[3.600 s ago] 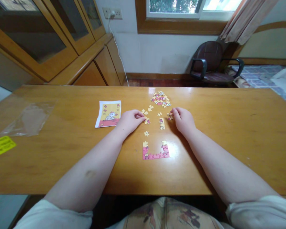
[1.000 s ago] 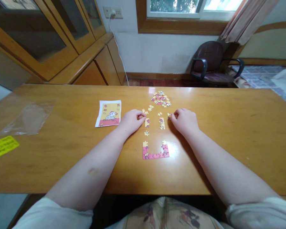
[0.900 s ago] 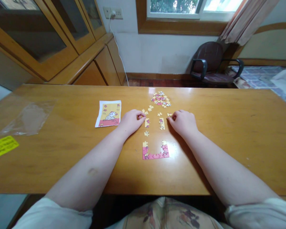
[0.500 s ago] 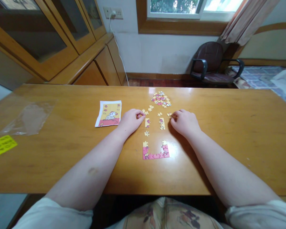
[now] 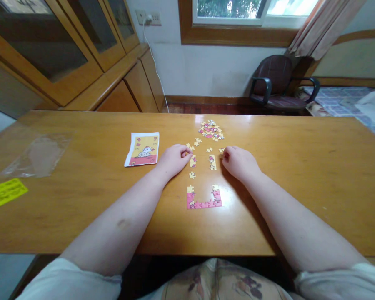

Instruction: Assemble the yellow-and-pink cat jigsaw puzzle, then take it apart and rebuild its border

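Observation:
My left hand (image 5: 175, 159) has its fingers curled together, the tips at the upper end of a short joined strip of jigsaw pieces (image 5: 193, 161); anything between them is hidden. Across from it, my right hand (image 5: 240, 162) pinches a small yellow puzzle piece (image 5: 221, 156) low over the table. Another short joined strip (image 5: 212, 162) lies between my hands. Nearer to me is a U-shaped pink and yellow puzzle border (image 5: 204, 205). A single yellow piece (image 5: 192, 175) sits above its left arm. Several loose yellow pieces (image 5: 198, 142) lie around my fingertips.
A heap of mixed puzzle pieces (image 5: 211, 130) is at the far side of the wooden table (image 5: 90, 208). Left of my left hand lies a printed picture sheet (image 5: 143, 150). Further left are a clear plastic bag (image 5: 37, 156) and a yellow label (image 5: 6, 193). An armchair (image 5: 278, 83) stands beyond.
My right hand has shifted slightly left, with a yellow piece showing at its fingertips. My left hand has moved a little right and nearer, onto the top of the left strip.

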